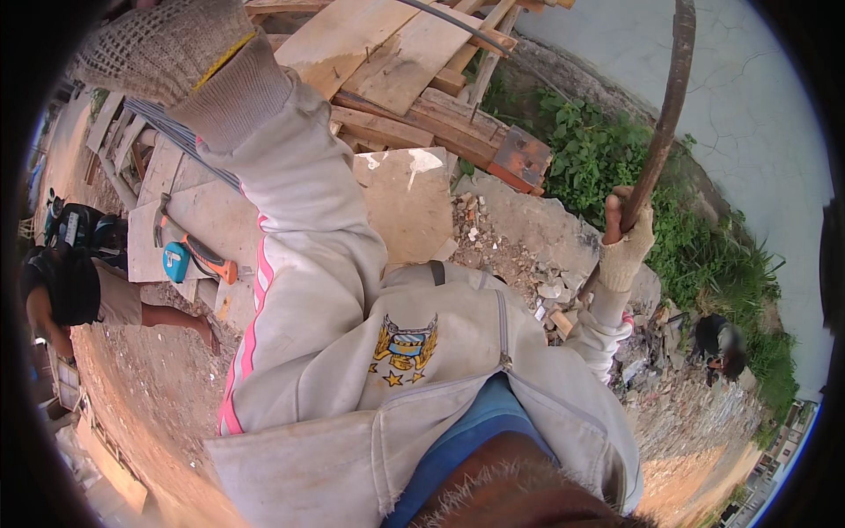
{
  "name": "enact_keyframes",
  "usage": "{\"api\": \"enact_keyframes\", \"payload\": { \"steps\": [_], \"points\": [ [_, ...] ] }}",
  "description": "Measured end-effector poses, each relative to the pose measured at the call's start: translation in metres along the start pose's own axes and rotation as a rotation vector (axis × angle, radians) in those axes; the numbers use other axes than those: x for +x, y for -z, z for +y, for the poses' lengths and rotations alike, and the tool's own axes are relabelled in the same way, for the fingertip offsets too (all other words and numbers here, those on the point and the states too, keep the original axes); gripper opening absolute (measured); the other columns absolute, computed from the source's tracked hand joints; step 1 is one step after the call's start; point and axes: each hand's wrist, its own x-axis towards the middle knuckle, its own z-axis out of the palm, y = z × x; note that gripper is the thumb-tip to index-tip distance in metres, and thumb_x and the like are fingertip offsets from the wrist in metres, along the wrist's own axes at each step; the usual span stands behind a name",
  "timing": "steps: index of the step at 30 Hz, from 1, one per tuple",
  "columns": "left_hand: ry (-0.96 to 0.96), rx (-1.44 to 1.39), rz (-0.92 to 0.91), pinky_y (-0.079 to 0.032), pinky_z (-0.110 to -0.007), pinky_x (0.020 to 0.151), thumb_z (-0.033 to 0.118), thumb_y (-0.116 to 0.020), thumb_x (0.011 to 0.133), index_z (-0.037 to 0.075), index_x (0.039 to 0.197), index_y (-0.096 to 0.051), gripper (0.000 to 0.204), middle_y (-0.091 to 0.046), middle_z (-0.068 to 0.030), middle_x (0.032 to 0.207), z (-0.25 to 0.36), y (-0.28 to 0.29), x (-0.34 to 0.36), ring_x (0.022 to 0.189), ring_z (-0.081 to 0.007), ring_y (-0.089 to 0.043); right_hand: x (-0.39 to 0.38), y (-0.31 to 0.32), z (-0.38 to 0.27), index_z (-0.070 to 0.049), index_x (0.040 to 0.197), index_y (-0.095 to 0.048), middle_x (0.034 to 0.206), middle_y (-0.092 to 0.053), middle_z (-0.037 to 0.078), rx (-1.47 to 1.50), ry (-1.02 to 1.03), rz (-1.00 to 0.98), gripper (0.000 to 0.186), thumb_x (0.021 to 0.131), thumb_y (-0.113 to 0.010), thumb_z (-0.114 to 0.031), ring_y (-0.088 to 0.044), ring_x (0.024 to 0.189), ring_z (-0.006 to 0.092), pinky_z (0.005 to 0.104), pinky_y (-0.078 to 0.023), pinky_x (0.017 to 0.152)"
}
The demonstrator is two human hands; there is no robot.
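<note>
My right hand [627, 242], in a knit work glove, is closed around a long rusty steel bar [671, 97]. The bar curves up past the top of the view. My left hand [167, 53], also gloved, is raised close to the camera at the upper left. Its fingers are cut off by the rim, so whether it holds anything is unclear. A bundle of thin grey rods [180, 136] runs behind that wrist. My white jacket sleeves and chest fill the middle of the view.
Stacked wooden planks [396, 53] and a plywood sheet [409, 198] lie ahead. An orange-handled hammer [207, 255] lies beside a teal tape measure [176, 261] on a board at left. One person [79, 290] crouches at left, another [722, 343] at right. Rubble [528, 264] and weeds [598, 150] border a concrete wall.
</note>
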Motion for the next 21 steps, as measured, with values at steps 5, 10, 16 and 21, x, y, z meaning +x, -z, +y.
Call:
{"api": "enact_keyframes", "payload": {
  "steps": [5, 10, 16, 21],
  "points": [
    [0.237, -0.274, 0.214, -0.049, -0.030, 0.068, 0.039, -0.053, 0.108, 0.006, 0.099, -0.058, 0.035, -0.057, -0.0059, 0.084, -0.087, 0.013, -0.135, 0.069, -0.0144, -0.053, 0.001, -0.001, 0.016, -0.001, 0.119, -0.069, 0.102, -0.071, 0.008, 0.090, -0.064, -0.215, 0.029, 0.099, -0.073, -0.021, -0.067, 0.087, 0.0133, 0.0293, -0.054, 0.078],
    [0.464, -0.353, 0.563, -0.048, -0.034, 0.062, 0.046, -0.062, 0.104, 0.011, 0.085, -0.062, 0.039, -0.059, -0.0028, 0.072, -0.133, 0.045, -0.199, 0.060, -0.0177, -0.055, -0.035, 0.031, 0.060, 0.001, 0.107, -0.071, 0.079, -0.069, 0.003, 0.111, -0.367, -0.436, 0.036, 0.097, -0.075, -0.034, -0.064, 0.073, 0.0115, 0.0280, -0.050, 0.066],
    [0.884, 0.546, 0.712, -0.056, -0.037, 0.079, 0.039, -0.061, 0.105, 0.004, 0.117, -0.064, 0.037, -0.069, -0.0091, 0.099, -0.152, 0.039, -0.273, 0.085, -0.0200, -0.066, -0.050, 0.071, 0.108, 0.001, 0.093, -0.070, 0.065, -0.062, 0.002, -0.010, -0.465, -0.461, 0.038, 0.096, -0.076, -0.037, -0.055, 0.059, 0.0099, 0.0290, -0.043, 0.055],
    [0.967, 0.936, 0.742, -0.056, -0.033, 0.082, 0.037, -0.067, 0.101, 0.001, 0.123, -0.067, 0.042, -0.070, -0.0081, 0.108, -0.097, 0.050, -0.303, 0.094, -0.0183, -0.067, -0.037, 0.094, 0.139, 0.001, 0.091, -0.068, 0.064, -0.061, 0.002, -0.056, -0.441, -0.488, 0.034, 0.097, -0.075, -0.032, -0.055, 0.057, 0.0111, 0.0298, -0.042, 0.053]
  ]
}}
